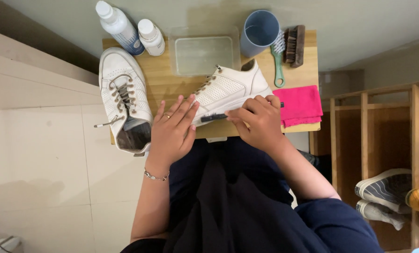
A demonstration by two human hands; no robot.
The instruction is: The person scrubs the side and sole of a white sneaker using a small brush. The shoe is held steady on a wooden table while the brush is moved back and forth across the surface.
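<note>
With the left hand [172,129] splayed flat against the white perforated leather sneaker [228,91] and the right hand [258,119] pinched on a small dark brush [214,117] at its sole, the shoe, I judged, could have tipped off the small wooden table [162,79] beyond her fingertips.

Leather, wood, plastic and cloth on a small table

The white sneaker [228,91] looks like smooth, faintly glossy perforated leather, as does its mate [120,96], which has woven cloth laces. The table [165,79] is pale matt wood with visible grain. The clear tray [203,54] is cloudy, slightly shiny plastic; the grey-blue cup [259,32] is matt plastic. The two bottles [132,30] are smooth plastic. The pink cloth [299,105] is soft and matt. The dark brush [295,45] has a wooden back; the green brush [278,63] has a plastic handle. The bracelet [156,176] glints like metal.
</note>
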